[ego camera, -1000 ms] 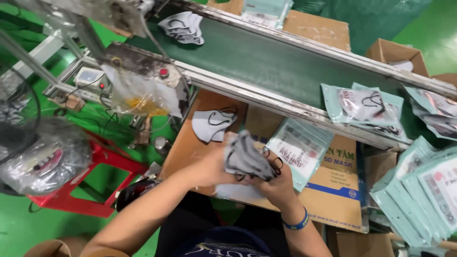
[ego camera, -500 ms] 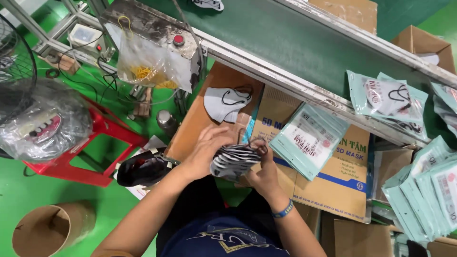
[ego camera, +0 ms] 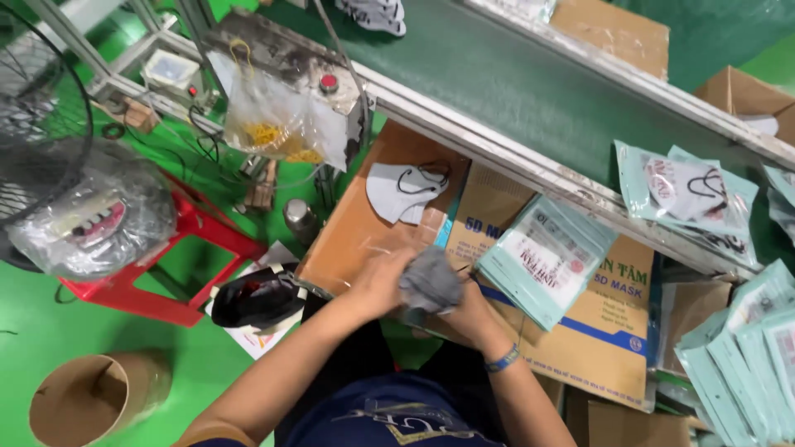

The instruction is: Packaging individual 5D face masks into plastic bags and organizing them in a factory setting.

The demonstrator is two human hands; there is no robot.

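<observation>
A dark green conveyor belt (ego camera: 530,83) crosses the view from eleven o'clock to three o'clock, above the person's hands. Below it lies flattened brown cardboard (ego camera: 348,240), which serves as the counter. At nine o'clock stand a plastic-wrapped fan (ego camera: 83,219) and a red plastic stool (ego camera: 190,228). An open brown cardboard tube (ego camera: 95,397) stands on the green floor at seven o'clock.

A stack of pale green sealed packets (ego camera: 542,261) rests on the cardboard at two o'clock of the hands, and more such packets (ego camera: 687,194) lie on the belt's edge. A clear plastic bag with yellow bits inside (ego camera: 273,124) hangs at eleven o'clock. A white folded face mask with black ear loops (ego camera: 402,190) lies alone on the cardboard at twelve o'clock.

The grey bundle of fabric masks (ego camera: 431,285) sits just over the cardboard's near edge, between both hands. The left hand (ego camera: 383,277) has its grip clenched on the bundle's left side, and the right hand (ego camera: 468,310) grasps it from beneath and the right. Compared with a moment ago, the hands have drawn closer and the bundle looks more tightly gathered, which suggests the masks are being squared into one compact pile.
</observation>
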